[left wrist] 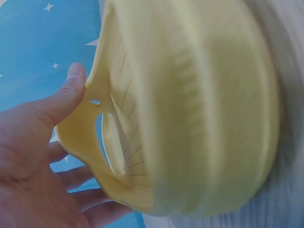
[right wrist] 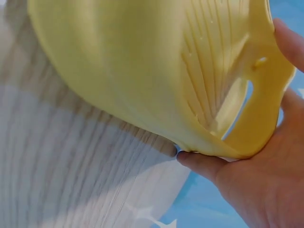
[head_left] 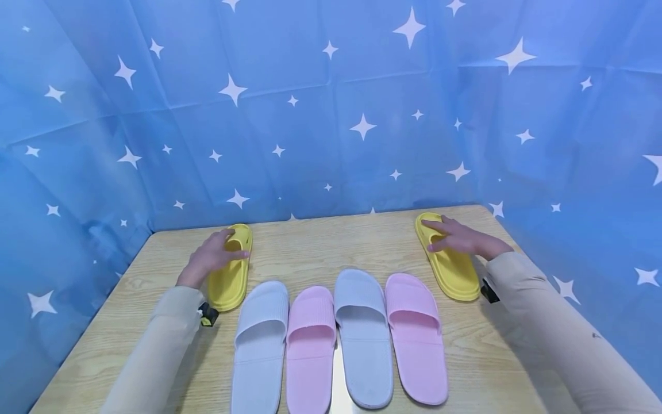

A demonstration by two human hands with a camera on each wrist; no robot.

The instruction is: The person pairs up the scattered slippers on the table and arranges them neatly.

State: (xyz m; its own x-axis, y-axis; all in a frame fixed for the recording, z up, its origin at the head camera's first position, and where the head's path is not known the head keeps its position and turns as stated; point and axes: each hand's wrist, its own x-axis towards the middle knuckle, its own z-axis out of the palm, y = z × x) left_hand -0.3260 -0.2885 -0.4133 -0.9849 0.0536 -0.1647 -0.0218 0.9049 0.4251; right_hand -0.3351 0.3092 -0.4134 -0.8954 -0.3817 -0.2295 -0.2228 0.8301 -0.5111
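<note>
A yellow slipper (head_left: 229, 282) lies toe away near the table's far left corner. My left hand (head_left: 214, 256) is over its strap, with the thumb across the strap toward the right edge; in the left wrist view the fingers are fairly straight along the strap's other side, their tips hidden. The other yellow slipper (head_left: 455, 273) lies at the far right, angled with its toe to the left. My right hand (head_left: 457, 236) spreads over its toe and strap, the thumb at the left edge. In the right wrist view, a fingertip (right wrist: 197, 160) touches the slipper's rim.
Side by side at the near middle of the wooden table (head_left: 331, 247) are a grey slipper (head_left: 258, 368), a pink slipper (head_left: 310, 368), a second grey slipper (head_left: 367, 356) and a second pink slipper (head_left: 419, 362). A blue star-patterned curtain (head_left: 310, 149) surrounds the table's back and sides.
</note>
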